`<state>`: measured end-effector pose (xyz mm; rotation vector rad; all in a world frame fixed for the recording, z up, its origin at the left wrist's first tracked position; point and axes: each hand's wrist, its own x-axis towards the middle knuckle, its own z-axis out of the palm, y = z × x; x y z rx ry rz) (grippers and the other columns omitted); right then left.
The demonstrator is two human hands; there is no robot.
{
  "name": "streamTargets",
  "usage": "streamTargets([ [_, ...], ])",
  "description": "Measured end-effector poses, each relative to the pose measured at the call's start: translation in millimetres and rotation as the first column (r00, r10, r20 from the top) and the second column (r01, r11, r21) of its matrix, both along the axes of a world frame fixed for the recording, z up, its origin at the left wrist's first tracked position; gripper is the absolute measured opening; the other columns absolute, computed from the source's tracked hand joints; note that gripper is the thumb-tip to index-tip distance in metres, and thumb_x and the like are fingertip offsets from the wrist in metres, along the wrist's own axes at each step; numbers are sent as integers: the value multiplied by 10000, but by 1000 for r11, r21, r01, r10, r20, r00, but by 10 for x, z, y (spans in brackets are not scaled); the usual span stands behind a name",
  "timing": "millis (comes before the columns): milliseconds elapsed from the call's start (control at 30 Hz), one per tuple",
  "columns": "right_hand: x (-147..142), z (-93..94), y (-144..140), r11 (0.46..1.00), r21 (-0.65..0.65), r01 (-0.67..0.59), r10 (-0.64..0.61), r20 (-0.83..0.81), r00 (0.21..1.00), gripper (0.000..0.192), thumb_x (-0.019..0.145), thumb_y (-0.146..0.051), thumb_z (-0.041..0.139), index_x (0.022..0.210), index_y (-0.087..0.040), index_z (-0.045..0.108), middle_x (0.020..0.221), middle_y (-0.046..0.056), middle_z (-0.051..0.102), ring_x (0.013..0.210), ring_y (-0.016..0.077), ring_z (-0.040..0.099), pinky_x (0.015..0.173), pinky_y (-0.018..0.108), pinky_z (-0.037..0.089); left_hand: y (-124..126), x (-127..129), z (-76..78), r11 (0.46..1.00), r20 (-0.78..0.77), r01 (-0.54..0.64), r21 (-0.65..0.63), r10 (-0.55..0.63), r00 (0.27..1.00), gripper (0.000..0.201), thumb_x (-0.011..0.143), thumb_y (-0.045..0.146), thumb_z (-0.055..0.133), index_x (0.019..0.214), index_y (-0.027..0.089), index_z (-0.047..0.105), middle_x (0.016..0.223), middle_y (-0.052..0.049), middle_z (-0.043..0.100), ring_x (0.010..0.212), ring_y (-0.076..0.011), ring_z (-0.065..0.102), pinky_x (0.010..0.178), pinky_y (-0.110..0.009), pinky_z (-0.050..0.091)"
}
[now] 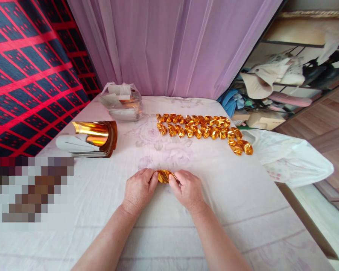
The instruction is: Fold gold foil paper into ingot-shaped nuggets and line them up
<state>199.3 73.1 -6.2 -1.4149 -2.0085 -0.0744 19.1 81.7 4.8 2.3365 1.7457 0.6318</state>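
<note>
Pixelated patch (34, 190) at table's left

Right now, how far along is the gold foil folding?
Done: two rows of folded gold pieces lie across the far side of the white cloth, trailing down at the right end. In hand: the left hand and right hand pinch one gold foil piece between them, mid-fold. Left: a curled stack of unfolded gold sheets sits at left; a plastic bag behind holds more, count unclear.
</note>
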Motion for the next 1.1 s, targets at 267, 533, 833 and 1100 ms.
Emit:
streamTargets([
  [267,4,22,-3,998,-2,-60,60,-51,997,354,949,-204,402,598,-226,436,556,-11,528,563,129,489,588,278,299,13,-1,12,996,41,-58,-65,61,997,300,962,312,419,733,204,581,707,-17,655,656,-163,620,582,-260,351],
  [533,8,0,15,1000,-21,-9,8,-74,997,335,930,-196,410,596,-230,421,549,-11,525,549,130,479,576,280,294,55,-51,5,981,274,175,-78,-148,950,367,969,361,336,701,211,537,643,-3,602,586,-133,564,565,-231,381],
  [833,14,24,-7,996,1,-85,85,-117,990,342,927,-186,410,589,-232,395,531,-21,495,530,123,456,562,275,290,29,-22,-6,998,122,68,-7,-67,990,349,963,339,353,705,212,551,650,-9,609,600,-150,582,562,-255,340],
  [1100,12,14,1,1000,16,-26,27,-119,993,346,925,-190,421,582,-234,407,530,-17,499,535,131,463,576,280,303,20,-32,19,999,186,34,-31,-27,982,384,965,404,356,694,213,550,628,0,599,589,-141,570,567,-244,350],
])
